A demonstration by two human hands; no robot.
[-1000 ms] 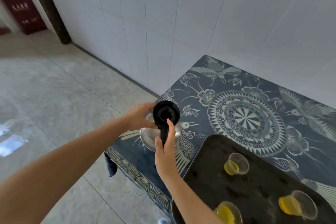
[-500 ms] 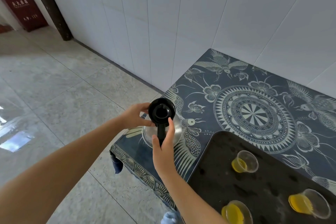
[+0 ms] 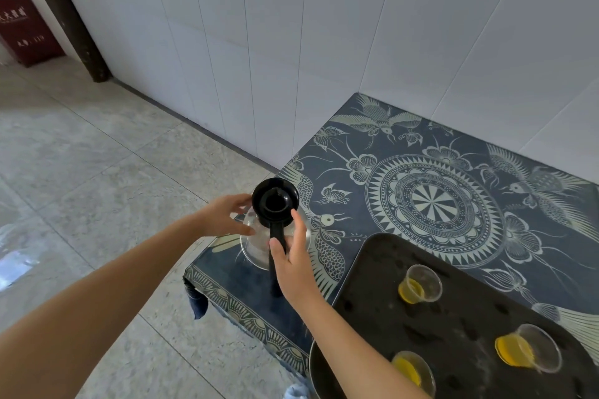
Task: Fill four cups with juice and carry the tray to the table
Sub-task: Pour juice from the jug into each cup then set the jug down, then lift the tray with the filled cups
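A glass jug (image 3: 259, 243) with a black lid (image 3: 275, 202) and black handle stands at the tabletop's (image 3: 356, 204) 9 o'clock corner. The right hand (image 3: 291, 261) is loosely curled around the handle; the left hand (image 3: 227, 217) cups the jug's side, fingers spread. At 4 o'clock, three clear cups (image 3: 419, 283) holding juice sit on a dark tray (image 3: 372, 301).

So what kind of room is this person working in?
Probably a plain room in a home or small eatery: white tiled wall, grey stone-look floor, and a low table under a patterned blue cloth holding a serving tray of juice cups.
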